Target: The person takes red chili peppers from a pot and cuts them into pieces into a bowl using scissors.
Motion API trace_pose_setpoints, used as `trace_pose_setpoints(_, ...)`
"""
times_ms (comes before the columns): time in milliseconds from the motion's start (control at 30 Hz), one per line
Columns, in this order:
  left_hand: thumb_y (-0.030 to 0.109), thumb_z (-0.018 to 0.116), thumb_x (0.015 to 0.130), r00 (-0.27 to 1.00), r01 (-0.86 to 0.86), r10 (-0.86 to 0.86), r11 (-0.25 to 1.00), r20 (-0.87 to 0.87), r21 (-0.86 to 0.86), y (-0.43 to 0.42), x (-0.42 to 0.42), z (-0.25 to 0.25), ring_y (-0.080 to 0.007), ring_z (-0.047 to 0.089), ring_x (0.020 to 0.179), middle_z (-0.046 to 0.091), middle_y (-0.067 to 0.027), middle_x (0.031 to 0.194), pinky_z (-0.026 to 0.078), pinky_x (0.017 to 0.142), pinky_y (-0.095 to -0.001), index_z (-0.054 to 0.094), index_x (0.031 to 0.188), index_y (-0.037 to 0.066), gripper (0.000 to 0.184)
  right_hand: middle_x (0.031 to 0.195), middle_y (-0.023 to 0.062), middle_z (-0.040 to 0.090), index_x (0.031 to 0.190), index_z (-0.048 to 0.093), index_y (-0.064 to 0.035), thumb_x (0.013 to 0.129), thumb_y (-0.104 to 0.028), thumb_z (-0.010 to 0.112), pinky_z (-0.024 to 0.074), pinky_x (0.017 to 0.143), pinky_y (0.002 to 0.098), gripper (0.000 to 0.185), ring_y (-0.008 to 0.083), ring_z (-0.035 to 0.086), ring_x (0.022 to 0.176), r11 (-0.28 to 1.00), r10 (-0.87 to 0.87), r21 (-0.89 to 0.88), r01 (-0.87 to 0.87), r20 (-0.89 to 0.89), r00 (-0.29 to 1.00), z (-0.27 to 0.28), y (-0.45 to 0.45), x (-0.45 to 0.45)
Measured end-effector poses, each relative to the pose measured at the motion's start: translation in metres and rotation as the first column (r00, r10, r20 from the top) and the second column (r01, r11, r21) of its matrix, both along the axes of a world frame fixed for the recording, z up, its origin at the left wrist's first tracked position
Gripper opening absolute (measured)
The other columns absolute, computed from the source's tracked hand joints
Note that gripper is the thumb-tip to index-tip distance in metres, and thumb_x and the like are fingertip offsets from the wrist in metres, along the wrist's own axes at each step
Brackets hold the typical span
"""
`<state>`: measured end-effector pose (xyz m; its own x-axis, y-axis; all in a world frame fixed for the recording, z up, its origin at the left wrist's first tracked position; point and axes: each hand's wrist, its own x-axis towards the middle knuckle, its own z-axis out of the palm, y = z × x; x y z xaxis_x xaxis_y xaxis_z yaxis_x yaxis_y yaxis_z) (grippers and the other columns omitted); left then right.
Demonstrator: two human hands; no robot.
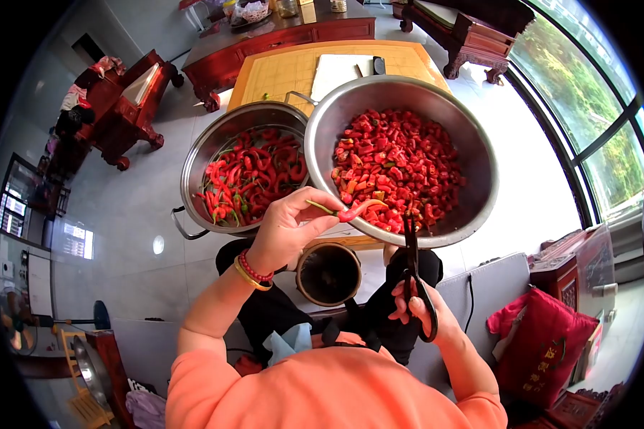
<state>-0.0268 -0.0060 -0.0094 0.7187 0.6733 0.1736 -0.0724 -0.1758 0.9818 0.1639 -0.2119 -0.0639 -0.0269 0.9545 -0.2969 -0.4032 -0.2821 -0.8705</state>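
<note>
My left hand pinches a red chili pepper with a green stem, over the near rim of a large metal basin. Cut red pepper pieces fill much of that basin. In my right hand are black scissors, their blades pointing away over the basin's near edge, to the right of the pepper. Whole red chilies, some with green stems, lie in a metal pot at the left, which touches the basin.
Pot and basin stand on a wooden table with a white board behind them. Between my legs is a round dark container. A red cushion lies at the right; carved wooden furniture stands farther back.
</note>
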Motion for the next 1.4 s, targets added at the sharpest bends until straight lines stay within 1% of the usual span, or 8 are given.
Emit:
trace_pose_setpoints(100, -0.006, 0.059, 0.082, 0.999, 0.008, -0.008, 1.000, 0.050, -0.011, -0.003, 0.004, -0.003, -0.0049, 0.056, 0.084, 0.059, 0.0002, 0.090, 0.045, 0.074, -0.0191, 0.059, 0.097, 0.001, 0.017, 0.078, 0.0034, 0.046, 0.105, 0.047, 0.0020, 0.082, -0.050, 0.059, 0.0501, 0.069, 0.0304, 0.058, 0.0107, 0.047, 0.064, 1.000, 0.002, 0.008, -0.003, 0.087, 0.996, -0.003, -0.002, -0.002)
trace_pose_setpoints(200, -0.006, 0.059, 0.082, 1.000, -0.012, 0.012, 1.000, 0.017, -0.015, 0.001, 0.000, -0.005, -0.0054, 0.056, 0.085, 0.060, -0.0005, 0.092, 0.045, 0.075, -0.0193, 0.059, 0.098, 0.001, 0.017, 0.078, 0.0025, 0.049, 0.103, 0.049, -0.0003, 0.081, -0.036, 0.065, 0.0497, 0.071, 0.0288, 0.044, 0.0101, 0.051, 0.068, 1.000, 0.007, -0.027, -0.007, -0.020, 1.000, -0.006, -0.005, 0.001)
trace_pose_setpoints(367, -0.004, 0.057, 0.083, 0.991, -0.136, 0.136, 0.989, 0.013, 0.051, 0.015, -0.018, 0.013, -0.0070, 0.057, 0.081, 0.058, -0.0018, 0.090, 0.046, 0.073, -0.0204, 0.059, 0.098, -0.001, 0.016, 0.077, 0.0005, 0.052, 0.096, 0.053, -0.0026, 0.074, -0.027, 0.074, 0.0435, 0.057, 0.0246, 0.039, 0.0095, 0.052, 0.066, 0.989, -0.032, -0.129, 0.074, 0.303, 0.953, 0.019, -0.004, 0.027)
trace_pose_setpoints(467, 0.002, 0.057, 0.084, 0.976, -0.217, 0.215, 0.970, 0.032, 0.108, 0.019, -0.045, 0.032, -0.0066, 0.054, 0.078, 0.056, -0.0022, 0.091, 0.043, 0.072, -0.0201, 0.061, 0.097, -0.002, 0.014, 0.074, 0.0054, 0.055, 0.094, 0.054, -0.0032, 0.069, -0.023, 0.076, 0.0444, 0.057, 0.0312, 0.039, 0.0175, 0.056, 0.065, 0.995, 0.082, -0.096, 0.020, 0.929, 0.360, 0.061, 0.008, 0.056)
trace_pose_setpoints(567, 0.003, 0.058, 0.084, 0.975, -0.222, 0.223, 0.974, -0.012, 0.050, 0.016, -0.071, 0.023, -0.0063, 0.051, 0.079, 0.054, -0.0014, 0.091, 0.041, 0.072, -0.0187, 0.061, 0.096, -0.002, 0.013, 0.075, 0.0102, 0.057, 0.090, 0.052, -0.0037, 0.067, -0.022, 0.075, 0.0459, 0.058, 0.0376, 0.037, 0.0277, 0.058, 0.067, 0.997, -0.075, 0.065, -0.041, 0.938, -0.340, 0.088, 0.039, 0.078)
trace_pose_setpoints(633, 0.003, 0.059, 0.084, 0.973, -0.228, 0.228, 0.973, -0.030, -0.028, 0.009, -0.079, 0.013, -0.0064, 0.051, 0.079, 0.053, -0.0011, 0.090, 0.041, 0.071, -0.0188, 0.061, 0.095, -0.001, 0.012, 0.077, 0.0098, 0.056, 0.086, 0.050, -0.0040, 0.066, -0.021, 0.074, 0.0463, 0.060, 0.0395, 0.035, 0.0276, 0.060, 0.072, 0.994, -0.107, 0.084, -0.069, 0.875, -0.471, 0.092, 0.069, 0.086)
trace_pose_setpoints(1033, 0.009, 0.064, 0.082, 0.958, -0.282, 0.285, 0.957, 0.035, -0.075, 0.007, -0.112, -0.015, -0.0083, 0.050, 0.078, 0.054, -0.0032, 0.090, 0.042, 0.069, -0.0202, 0.062, 0.093, -0.001, 0.014, 0.081, 0.0080, 0.057, 0.084, 0.052, -0.0062, 0.066, -0.034, 0.075, 0.0484, 0.069, 0.0343, 0.040, 0.0225, 0.061, 0.078, 0.989, -0.065, -0.052, -0.139, 0.691, -0.720, 0.056, 0.157, 0.057)
trace_pose_setpoints(1400, 0.009, 0.064, 0.082, 0.953, -0.276, 0.291, 0.948, 0.081, -0.160, 0.012, -0.121, -0.026, -0.0093, 0.052, 0.077, 0.053, -0.0035, 0.090, 0.042, 0.069, -0.0208, 0.062, 0.093, -0.001, 0.015, 0.079, 0.0077, 0.059, 0.086, 0.051, -0.0068, 0.067, -0.035, 0.074, 0.0499, 0.065, 0.0353, 0.041, 0.0230, 0.062, 0.075, 0.978, 0.054, -0.188, -0.095, 0.660, -0.749, 0.045, 0.178, 0.054)
